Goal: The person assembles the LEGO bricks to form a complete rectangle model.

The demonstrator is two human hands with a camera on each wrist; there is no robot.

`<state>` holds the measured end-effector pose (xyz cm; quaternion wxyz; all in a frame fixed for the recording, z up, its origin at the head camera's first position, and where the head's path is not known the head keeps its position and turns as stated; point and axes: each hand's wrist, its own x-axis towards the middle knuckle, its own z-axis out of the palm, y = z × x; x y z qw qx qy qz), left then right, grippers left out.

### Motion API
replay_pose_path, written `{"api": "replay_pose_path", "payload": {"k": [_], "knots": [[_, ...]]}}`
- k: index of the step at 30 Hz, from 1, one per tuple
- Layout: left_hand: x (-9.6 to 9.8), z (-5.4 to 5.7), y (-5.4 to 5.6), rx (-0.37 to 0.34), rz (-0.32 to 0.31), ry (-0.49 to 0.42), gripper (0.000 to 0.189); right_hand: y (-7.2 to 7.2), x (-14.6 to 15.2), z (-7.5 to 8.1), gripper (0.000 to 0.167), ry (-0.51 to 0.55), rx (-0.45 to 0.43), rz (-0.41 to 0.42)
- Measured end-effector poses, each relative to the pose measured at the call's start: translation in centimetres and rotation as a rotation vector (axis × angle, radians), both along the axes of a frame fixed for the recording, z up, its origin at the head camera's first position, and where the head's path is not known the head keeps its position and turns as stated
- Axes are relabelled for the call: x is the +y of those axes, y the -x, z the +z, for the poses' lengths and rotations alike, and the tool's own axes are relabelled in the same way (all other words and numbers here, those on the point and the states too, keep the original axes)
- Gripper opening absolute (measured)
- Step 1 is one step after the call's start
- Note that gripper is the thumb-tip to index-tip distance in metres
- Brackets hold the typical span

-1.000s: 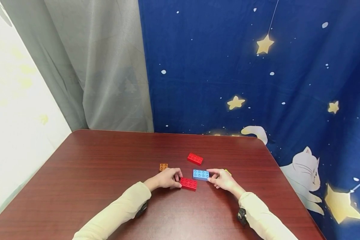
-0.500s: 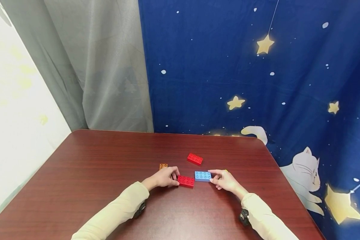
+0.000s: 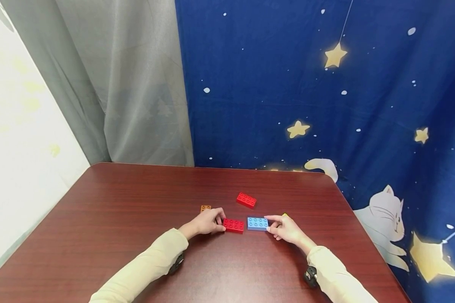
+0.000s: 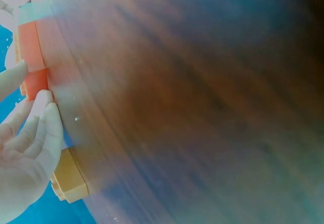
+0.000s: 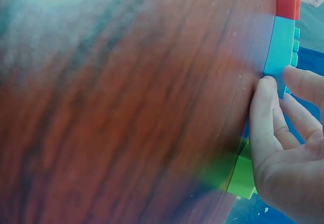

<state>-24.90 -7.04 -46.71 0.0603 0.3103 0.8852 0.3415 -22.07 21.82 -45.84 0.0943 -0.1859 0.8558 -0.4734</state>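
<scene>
The left grip (image 3: 208, 221) is narrow, thumb and fingers pinching the near end of a red brick (image 3: 233, 225) that lies just to its right on the desk (image 3: 136, 202). The right grip (image 3: 285, 229) likewise pinches a blue brick (image 3: 257, 224), just to its left. The two bricks sit apart, between the grips. Beyond both grips lies a second red brick (image 3: 246, 200); an orange brick (image 3: 205, 208), partly hidden, is just behind the left grip, a green brick (image 5: 241, 176) near the right.
</scene>
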Motion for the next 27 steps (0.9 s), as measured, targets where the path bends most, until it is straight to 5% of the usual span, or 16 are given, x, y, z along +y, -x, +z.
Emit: {"api": "replay_pose_path", "payload": {"k": [7, 27], "knots": [[0.2, -0.3, 0.1, 0.03, 0.022, 0.031, 0.025, 0.9, 0.6, -1.9, 0.04, -0.032, -0.008, -0.011], [0.7, -0.3, 0.0, 0.069, 0.028, 0.045, 0.026, 0.9, 0.5, -2.2, 0.04, -0.055, -0.021, -0.011]]}}
